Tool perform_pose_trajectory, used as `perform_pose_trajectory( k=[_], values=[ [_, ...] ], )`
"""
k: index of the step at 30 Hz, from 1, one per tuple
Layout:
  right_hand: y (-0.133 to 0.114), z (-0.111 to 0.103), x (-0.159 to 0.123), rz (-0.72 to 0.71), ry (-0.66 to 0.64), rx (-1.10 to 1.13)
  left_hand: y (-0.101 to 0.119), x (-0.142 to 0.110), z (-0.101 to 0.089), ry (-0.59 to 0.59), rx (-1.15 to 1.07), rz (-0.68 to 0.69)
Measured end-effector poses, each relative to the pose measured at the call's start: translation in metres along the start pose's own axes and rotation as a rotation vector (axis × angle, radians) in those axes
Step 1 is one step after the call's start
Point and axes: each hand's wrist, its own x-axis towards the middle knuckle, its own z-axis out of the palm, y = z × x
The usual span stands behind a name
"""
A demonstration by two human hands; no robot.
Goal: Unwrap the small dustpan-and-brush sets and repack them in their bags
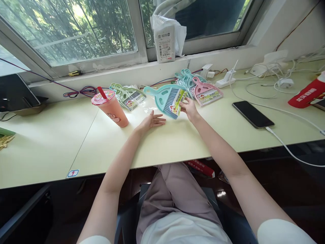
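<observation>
Nearest me, over the close part of the counter [157, 149], my left hand [150, 122] is released, its fingers spread and nothing in them. Just to its right, my right hand [189, 107] is grasping the teal dustpan [159, 96] by its wide end, over the yellow label [177, 101]. A small brush [169, 102] sits in the pan, and the handle points left, beyond my left hand. I can't tell from here whether the pan's lowest corner touches the counter.

To hold this well, I judge the pinch should be firm yet light: the label looks thin enough to crease, and the grip is all at one end, so the handle could dip or swing. My left hand is well placed to steady the handle from below; I'd take it there rather than squeeze harder on the right. I'd also keep the pan fairly level, in case the brush is loose. Crinkled clear plastic [149, 107] lies just beside the pan; whether it is attached, I can't make out, so I'd watch for snags.

The phone [253, 114] is well apart on my right. The drink cup [115, 110] is near my left hand, so I'd make no wide leftward sweeps. Farther back are the green dustpans [129, 96], the pink dustpan [207, 93] and more teal dustpans [190, 77], close behind my work. Beyond, a box [165, 44] stands on the sill [122, 71].
</observation>
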Motion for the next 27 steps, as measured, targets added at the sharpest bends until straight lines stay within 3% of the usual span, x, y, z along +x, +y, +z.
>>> perform_pose_trajectory(
  k=[2, 8, 12, 15, 17, 21, 25, 27],
  values=[
    [0.002, 0.007, -0.006, 0.016, -0.053, -0.036, -0.003, 0.002, 0.006, -0.014, -0.023, 0.023],
    [0.004, 0.013, -0.009, 0.080, -0.102, -0.054, 0.000, 0.007, 0.004, 0.198, -0.217, 0.248],
    [0.002, 0.011, -0.007, 0.156, -0.182, -0.109, 0.001, 0.006, -0.003, 0.268, -0.186, 0.276],
    [-0.002, 0.001, 0.000, 0.176, -0.154, -0.308, 0.000, 0.008, -0.010, 0.295, -0.139, 0.285],
    [-0.004, -0.012, 0.006, 0.099, -0.027, -0.544, 0.000, 0.010, -0.013, 0.317, -0.127, 0.293],
    [-0.007, -0.033, 0.010, -0.206, 0.253, -1.032, 0.001, 0.012, -0.014, 0.330, -0.139, 0.309],
    [-0.014, -0.026, -0.002, -0.381, 0.376, -1.192, 0.001, 0.005, -0.002, 0.348, -0.093, 0.327],
    [-0.019, -0.013, -0.010, -0.486, 0.343, -1.195, 0.000, 0.000, 0.005, 0.386, -0.018, 0.368]
  ],
)
